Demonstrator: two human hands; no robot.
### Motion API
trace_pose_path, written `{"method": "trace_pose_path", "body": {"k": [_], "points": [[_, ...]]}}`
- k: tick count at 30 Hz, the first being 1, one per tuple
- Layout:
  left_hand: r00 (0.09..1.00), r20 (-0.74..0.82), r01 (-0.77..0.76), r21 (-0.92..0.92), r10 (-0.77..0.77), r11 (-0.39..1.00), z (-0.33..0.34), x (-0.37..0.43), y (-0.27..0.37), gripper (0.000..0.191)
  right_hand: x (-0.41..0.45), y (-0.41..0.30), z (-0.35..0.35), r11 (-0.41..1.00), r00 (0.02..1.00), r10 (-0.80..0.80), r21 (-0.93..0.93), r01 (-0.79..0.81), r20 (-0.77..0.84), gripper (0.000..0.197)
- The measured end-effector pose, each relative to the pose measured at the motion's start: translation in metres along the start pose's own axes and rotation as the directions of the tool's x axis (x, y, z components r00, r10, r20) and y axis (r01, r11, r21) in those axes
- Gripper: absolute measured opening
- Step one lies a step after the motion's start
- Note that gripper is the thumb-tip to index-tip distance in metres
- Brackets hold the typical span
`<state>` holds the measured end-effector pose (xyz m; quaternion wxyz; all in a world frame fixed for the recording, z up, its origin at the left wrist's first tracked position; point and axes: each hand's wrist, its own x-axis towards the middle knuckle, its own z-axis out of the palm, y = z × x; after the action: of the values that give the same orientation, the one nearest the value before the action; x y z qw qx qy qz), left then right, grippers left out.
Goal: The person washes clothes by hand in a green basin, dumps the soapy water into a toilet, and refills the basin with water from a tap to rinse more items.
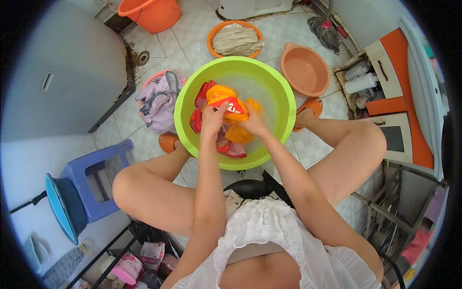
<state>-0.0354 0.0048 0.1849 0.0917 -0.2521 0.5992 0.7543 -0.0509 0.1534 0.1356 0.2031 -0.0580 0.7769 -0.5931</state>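
A large lime-green plastic basin (285,119) with cloudy water stands on the floor between my legs. Over it, both of my hands grip an orange-yellow garment (218,93) that has a red panel with white lettering. My left hand (213,121) has its thumb and fingers closed on the panel's left part. On the garment's right side, my right hand (253,121) is slightly blurred and holds a bunched part. Red clothing (196,121) lies in the basin at the left and below my hands, partly hidden by them.
An orange basket (209,41) with beige cloth, an empty salmon basin (306,68) and an orange bucket (158,16) stand beyond. Lilac clothing (158,101) fills a pink basin at left. A blue stool (90,180) is lower left, a mop (325,34) upper right, cabinets (391,137) at right.
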Motion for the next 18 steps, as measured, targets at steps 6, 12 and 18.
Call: {"method": "trace_pose_path", "body": {"k": [6, 12, 18], "points": [[0.973, -0.225, 0.156, 0.815, 0.056, 0.558, 0.006, 0.036, -0.047, 0.050, 0.043, 0.039, -0.040, 0.867, 0.859, 0.065, -0.398, -0.301, -0.507, 0.068], [0.955, 0.156, -0.187, 0.977, 0.253, 0.104, 0.042, 0.061, -0.097, 0.092, 0.028, 0.096, -0.018, 0.525, 0.964, -0.204, -0.850, -0.040, -0.171, 0.068], [0.932, 0.234, -0.248, 0.969, 0.275, 0.016, 0.018, 0.065, -0.151, 0.079, 0.021, 0.114, -0.008, 0.433, 0.996, -0.084, -0.901, 0.023, -0.015, 0.057]]}}
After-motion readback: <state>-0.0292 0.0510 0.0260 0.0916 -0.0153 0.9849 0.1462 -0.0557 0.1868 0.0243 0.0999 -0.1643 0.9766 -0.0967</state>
